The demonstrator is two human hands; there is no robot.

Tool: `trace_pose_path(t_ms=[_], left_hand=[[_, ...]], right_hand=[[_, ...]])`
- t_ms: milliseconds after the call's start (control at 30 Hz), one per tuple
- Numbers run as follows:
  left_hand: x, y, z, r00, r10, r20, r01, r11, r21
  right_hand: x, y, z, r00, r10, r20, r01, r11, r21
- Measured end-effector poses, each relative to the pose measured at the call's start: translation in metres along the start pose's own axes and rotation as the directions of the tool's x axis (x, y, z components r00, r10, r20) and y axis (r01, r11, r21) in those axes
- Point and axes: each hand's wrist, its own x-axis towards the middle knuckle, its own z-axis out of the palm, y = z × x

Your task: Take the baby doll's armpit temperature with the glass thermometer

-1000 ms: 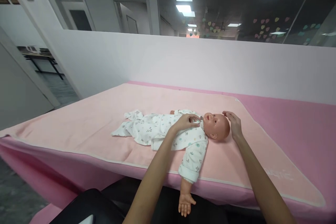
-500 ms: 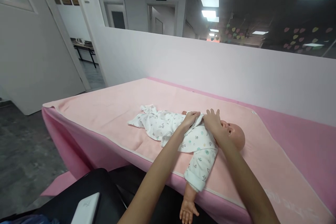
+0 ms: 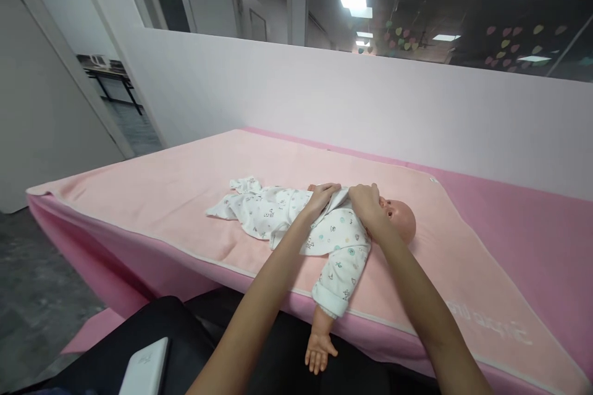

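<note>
A baby doll (image 3: 401,220) lies on its back on a pink towel (image 3: 185,166), its head to the right and one arm hanging over the near edge. It wears a white printed baby top (image 3: 340,231) and white printed pants (image 3: 259,213). My left hand (image 3: 323,199) is closed on the front flap of the top at the doll's chest. My right hand (image 3: 364,202) grips the top's collar edge beside the doll's chin, fingers curled. The fingertips of both hands are partly hidden behind the cloth and the hands themselves.
A darker pink cover (image 3: 532,222) lies beneath the towel. Behind the bed stands a white half wall (image 3: 370,105) with glass above. A white power bank or phone-like slab (image 3: 144,367) rests on my black-clad lap (image 3: 171,321). A door stands at the left.
My view has shifted, so everything sits a little further left and higher. The fingers of my right hand, raised and spread before, are now curled at the collar. My left hand stays on the top.
</note>
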Motion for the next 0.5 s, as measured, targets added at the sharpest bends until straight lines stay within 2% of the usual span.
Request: trace_pose_path(t_ms=[100,167,233,267,300,367,400,433,467,500], left_hand=[[-0.002,0.002,0.0,1.0,0.009,0.021,-0.009,1.0,-0.004],[-0.003,0.003,0.0,0.999,0.03,0.024,-0.03,0.999,0.014],[-0.005,0.005,0.001,0.997,0.069,0.031,-0.07,0.996,0.047],[-0.006,0.006,0.002,0.995,0.092,0.044,-0.095,0.993,0.065],[-0.008,0.007,0.003,0.991,0.112,0.069,-0.118,0.99,0.082],[-0.013,0.01,0.004,0.978,0.129,0.164,-0.148,0.983,0.107],[-0.015,0.012,0.005,0.966,0.124,0.228,-0.153,0.981,0.116],[-0.017,0.013,0.005,0.95,0.114,0.289,-0.156,0.98,0.125],[-0.019,0.014,0.006,0.935,0.104,0.339,-0.158,0.978,0.138],[-0.02,0.015,0.006,0.924,0.097,0.37,-0.164,0.975,0.153]], right_hand=[[-0.006,0.008,-0.015,0.998,0.049,-0.031,-0.048,0.998,0.047],[-0.014,0.02,-0.03,0.993,0.084,-0.084,-0.07,0.985,0.158],[-0.025,0.036,-0.045,0.971,0.125,-0.204,-0.048,0.937,0.347],[-0.031,0.044,-0.052,0.941,0.161,-0.296,-0.008,0.889,0.459],[-0.038,0.052,-0.059,0.892,0.216,-0.396,0.055,0.82,0.57],[-0.05,0.066,-0.071,0.745,0.373,-0.553,0.242,0.622,0.745],[-0.055,0.071,-0.076,0.674,0.456,-0.581,0.341,0.506,0.792],[-0.06,0.074,-0.079,0.622,0.526,-0.579,0.426,0.393,0.815],[-0.063,0.077,-0.082,0.597,0.577,-0.558,0.486,0.293,0.823],[-0.065,0.078,-0.084,0.595,0.606,-0.528,0.519,0.212,0.828]])
